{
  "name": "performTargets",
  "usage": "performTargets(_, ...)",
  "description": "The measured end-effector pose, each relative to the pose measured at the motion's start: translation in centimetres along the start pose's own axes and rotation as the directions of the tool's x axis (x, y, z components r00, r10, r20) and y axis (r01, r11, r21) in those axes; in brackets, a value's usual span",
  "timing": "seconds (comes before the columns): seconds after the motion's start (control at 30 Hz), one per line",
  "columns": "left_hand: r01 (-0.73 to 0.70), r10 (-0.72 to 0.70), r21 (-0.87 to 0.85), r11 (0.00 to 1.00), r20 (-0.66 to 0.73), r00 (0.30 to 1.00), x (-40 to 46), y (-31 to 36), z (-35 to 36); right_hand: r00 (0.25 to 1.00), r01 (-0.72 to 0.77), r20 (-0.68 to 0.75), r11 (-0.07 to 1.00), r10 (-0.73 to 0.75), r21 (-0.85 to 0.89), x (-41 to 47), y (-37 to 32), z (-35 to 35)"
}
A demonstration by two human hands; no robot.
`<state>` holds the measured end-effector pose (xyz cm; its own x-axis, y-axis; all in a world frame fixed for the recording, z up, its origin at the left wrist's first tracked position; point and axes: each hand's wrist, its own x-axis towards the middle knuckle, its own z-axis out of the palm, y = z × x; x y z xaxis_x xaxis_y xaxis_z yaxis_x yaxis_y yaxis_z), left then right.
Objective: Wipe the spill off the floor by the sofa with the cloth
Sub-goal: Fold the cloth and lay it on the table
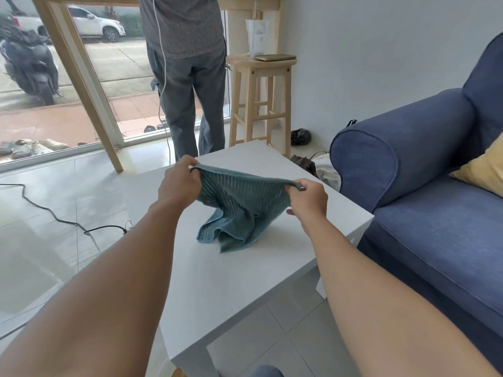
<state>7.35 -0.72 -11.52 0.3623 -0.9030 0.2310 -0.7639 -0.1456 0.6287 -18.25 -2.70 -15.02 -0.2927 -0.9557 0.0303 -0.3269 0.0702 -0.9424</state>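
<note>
A teal ribbed cloth hangs between my two hands over a white low table, its lower end bunched on the tabletop. My left hand pinches the cloth's upper left corner. My right hand pinches the upper right corner. The blue sofa stands to the right of the table. Pale floor tiles show between table and sofa at the bottom; I cannot make out a spill there.
A person stands with their back to me beyond the table, by a glass door. A wooden stool stands at the wall. A black cable runs over the floor on the left. A yellow cushion lies on the sofa.
</note>
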Motion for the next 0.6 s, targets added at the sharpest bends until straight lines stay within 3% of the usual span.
performTargets(0.1, 0.141, -0.141, -0.275, 0.951, 0.020, 0.990, -0.4, 0.9, -0.3, 0.998, -0.013, -0.060, 0.997, 0.017, 0.081, 0.6, -1.4, -0.4)
performTargets(0.2, 0.135, -0.161, -0.433, 0.891, -0.023, 0.987, -0.7, 1.9, -1.0, 0.990, 0.040, -0.135, 0.995, -0.026, 0.097, 0.9, -2.4, -0.9)
performTargets(0.47, 0.000, -0.072, -0.473, 0.881, -0.134, 0.988, -3.2, 4.0, -4.2, 0.981, 0.140, -0.151, 0.981, -0.119, 0.137, -1.2, -4.7, -3.8)
performTargets(0.6, -0.101, -0.025, -0.449, 0.888, -0.266, 0.964, -5.0, 5.5, -6.7, 0.966, 0.219, -0.168, 0.965, -0.194, 0.146, -2.3, -6.9, -5.7)
